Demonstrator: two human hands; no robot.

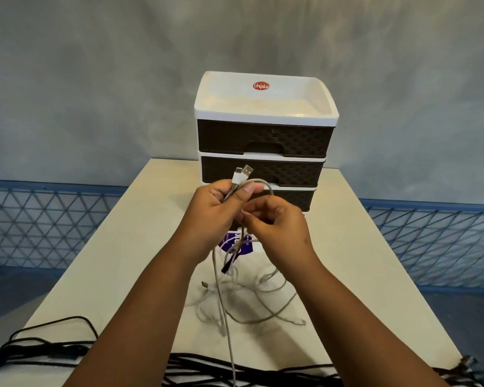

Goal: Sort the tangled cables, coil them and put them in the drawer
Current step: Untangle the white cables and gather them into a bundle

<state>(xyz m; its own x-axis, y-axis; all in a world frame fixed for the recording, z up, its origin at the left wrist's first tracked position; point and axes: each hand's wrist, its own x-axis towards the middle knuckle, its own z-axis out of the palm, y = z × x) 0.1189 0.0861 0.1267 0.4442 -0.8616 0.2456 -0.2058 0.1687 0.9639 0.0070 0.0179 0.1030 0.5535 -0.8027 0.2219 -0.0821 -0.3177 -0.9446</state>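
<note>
My left hand [217, 209] grips both plug ends of a grey USB cable [245, 174], which stick up above the fist. My right hand [277, 222] pinches a loop of that same cable just right of the left hand. The cable's slack [221, 308] hangs down toward me. Below the hands, a tangle of white and grey cables [252, 291] lies on the cream table [123, 247]. A three-drawer unit [266, 152] with dark woven fronts and a white top tray stands at the table's far end, its drawers closed.
Black cables [53, 347] lie piled along the table's near edge, left to right. A white bag with a purple label [242, 247] sits under the tangle. Blue mesh fencing [39, 224] runs on both sides behind the table.
</note>
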